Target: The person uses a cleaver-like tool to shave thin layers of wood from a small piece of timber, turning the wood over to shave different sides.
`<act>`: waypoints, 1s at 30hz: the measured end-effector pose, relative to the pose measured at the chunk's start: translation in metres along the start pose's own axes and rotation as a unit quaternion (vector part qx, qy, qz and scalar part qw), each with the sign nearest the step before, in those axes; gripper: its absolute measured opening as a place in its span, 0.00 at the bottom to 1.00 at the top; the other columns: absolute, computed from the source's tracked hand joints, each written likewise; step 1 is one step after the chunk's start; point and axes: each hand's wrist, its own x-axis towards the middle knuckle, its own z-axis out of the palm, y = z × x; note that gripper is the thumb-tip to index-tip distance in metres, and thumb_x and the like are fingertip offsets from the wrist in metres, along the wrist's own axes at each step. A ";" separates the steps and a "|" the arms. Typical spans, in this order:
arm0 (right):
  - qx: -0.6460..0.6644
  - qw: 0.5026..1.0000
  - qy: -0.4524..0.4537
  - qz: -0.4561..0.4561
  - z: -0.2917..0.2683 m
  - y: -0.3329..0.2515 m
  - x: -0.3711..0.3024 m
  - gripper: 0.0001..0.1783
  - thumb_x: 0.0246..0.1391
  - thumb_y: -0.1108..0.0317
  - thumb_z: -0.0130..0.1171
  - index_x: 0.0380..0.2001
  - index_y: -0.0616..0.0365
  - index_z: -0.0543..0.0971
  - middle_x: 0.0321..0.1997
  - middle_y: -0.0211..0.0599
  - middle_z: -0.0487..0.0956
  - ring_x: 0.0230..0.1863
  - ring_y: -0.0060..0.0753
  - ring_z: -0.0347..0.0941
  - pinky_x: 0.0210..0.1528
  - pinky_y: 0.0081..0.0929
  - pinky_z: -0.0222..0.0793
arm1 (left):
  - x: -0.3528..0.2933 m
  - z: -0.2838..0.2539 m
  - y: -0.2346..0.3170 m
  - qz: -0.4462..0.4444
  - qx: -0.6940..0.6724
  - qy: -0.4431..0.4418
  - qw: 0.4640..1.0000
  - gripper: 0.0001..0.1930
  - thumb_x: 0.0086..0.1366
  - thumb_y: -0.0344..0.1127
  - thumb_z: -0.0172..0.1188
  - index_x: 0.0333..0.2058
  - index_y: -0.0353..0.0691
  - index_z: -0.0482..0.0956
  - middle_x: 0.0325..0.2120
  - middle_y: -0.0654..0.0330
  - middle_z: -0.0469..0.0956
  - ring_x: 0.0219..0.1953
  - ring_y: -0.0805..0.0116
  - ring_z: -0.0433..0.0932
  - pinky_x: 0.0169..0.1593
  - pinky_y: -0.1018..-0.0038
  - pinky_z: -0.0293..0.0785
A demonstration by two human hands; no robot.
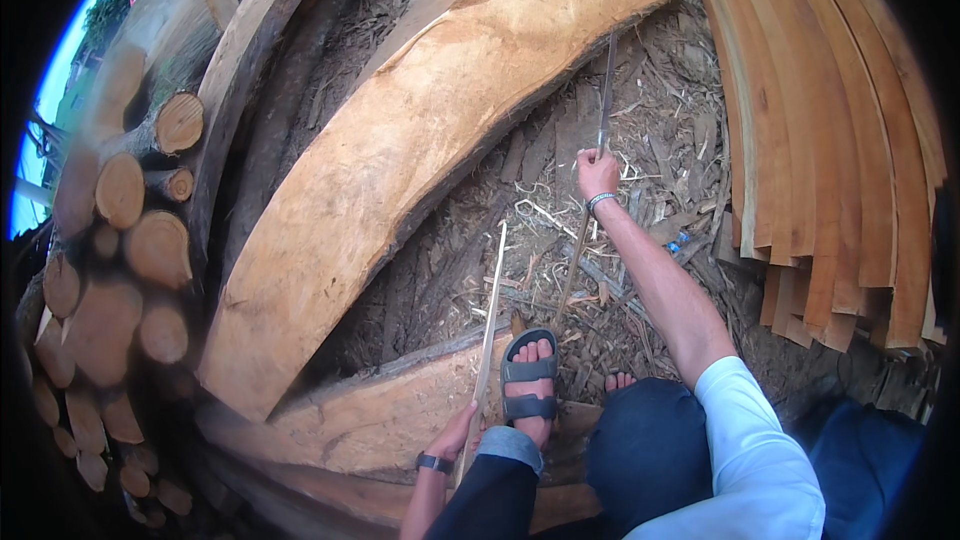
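My left hand, low in the picture beside my left knee, is closed round a thin, pale wooden strip. The strip slants upward past my sandalled foot, and its pointed far end hangs over the wood chips. Stretched out ahead, my right hand is a fist on a long, narrow metal blade, seen nearly edge-on. The blade points away from me, its tip close to the edge of a big curved slab. My fingers hide whatever handle it has. A brown stick runs below that fist toward my foot.
Sawn boards are stacked at the right. Cut logs are piled at the left. Another thick slab lies by my sandalled foot. Bark, chips and shavings cover the ground between.
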 end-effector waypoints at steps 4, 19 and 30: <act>-0.063 0.990 -0.120 -0.032 -0.025 0.015 -0.005 0.15 0.52 0.56 0.63 0.26 0.60 0.82 0.22 0.49 0.81 0.29 0.52 0.79 0.36 0.44 0.72 | 0.008 -0.011 -0.022 0.049 0.090 0.012 0.995 0.27 0.73 0.57 0.42 0.28 0.37 0.73 0.15 0.64 0.68 0.15 0.73 0.66 0.20 0.74 0.64; -0.078 0.794 -0.526 -0.295 -0.025 0.018 -0.139 0.17 0.50 0.55 0.64 0.32 0.59 0.79 0.38 0.43 0.75 0.44 0.49 0.74 0.45 0.43 0.69 | 0.008 0.014 0.011 0.090 0.186 0.006 0.978 0.32 0.71 0.58 0.46 0.21 0.34 0.74 0.17 0.63 0.71 0.22 0.72 0.66 0.29 0.71 0.66; -0.144 0.723 -0.606 -0.301 -0.027 0.015 -0.135 0.14 0.52 0.58 0.64 0.33 0.58 0.81 0.43 0.45 0.76 0.48 0.49 0.74 0.51 0.42 0.69 | 0.003 0.018 0.014 0.114 0.211 -0.012 0.971 0.30 0.72 0.56 0.47 0.22 0.33 0.74 0.16 0.66 0.69 0.22 0.74 0.63 0.27 0.71 0.62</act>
